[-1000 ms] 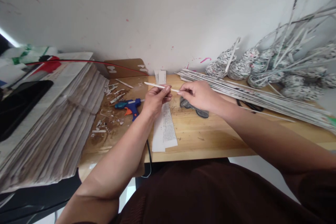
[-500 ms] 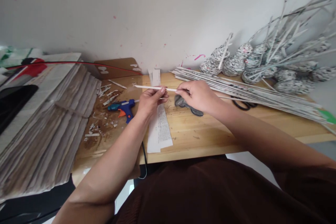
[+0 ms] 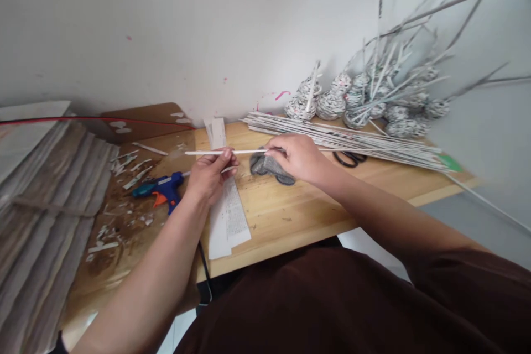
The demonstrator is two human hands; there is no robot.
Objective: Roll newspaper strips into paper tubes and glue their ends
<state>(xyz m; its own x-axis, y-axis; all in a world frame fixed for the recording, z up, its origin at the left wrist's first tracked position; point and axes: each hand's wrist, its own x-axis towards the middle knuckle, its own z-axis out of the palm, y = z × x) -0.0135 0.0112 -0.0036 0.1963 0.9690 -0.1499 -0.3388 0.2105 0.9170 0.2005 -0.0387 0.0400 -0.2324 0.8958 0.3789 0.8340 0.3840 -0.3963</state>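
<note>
A thin rolled-paper stick (image 3: 249, 151) lies level across both hands above the table. Near its left end my left hand (image 3: 211, 174) pinches it between thumb and fingers. My right hand (image 3: 296, 156) grips it farther right, and a length of stick emerges beyond that hand. Under the right hand rests a crumpled grey cloth (image 3: 271, 168). White printed paper strips (image 3: 228, 224) lie beneath and beside the left hand. A blue hot glue gun (image 3: 164, 187) with an orange trigger sits left of the left hand.
Several rolled-paper sticks (image 3: 340, 141) lie bundled at the back right, with black scissors handles (image 3: 350, 159) beside them. Woven paper gourd shapes (image 3: 301, 105) stand along the wall. Paper scraps (image 3: 124, 168) litter the left side near a tall newspaper stack (image 3: 50, 204).
The view has turned right, so the scene sits farther left. My hands are farther apart, with more of the stick showing between them.
</note>
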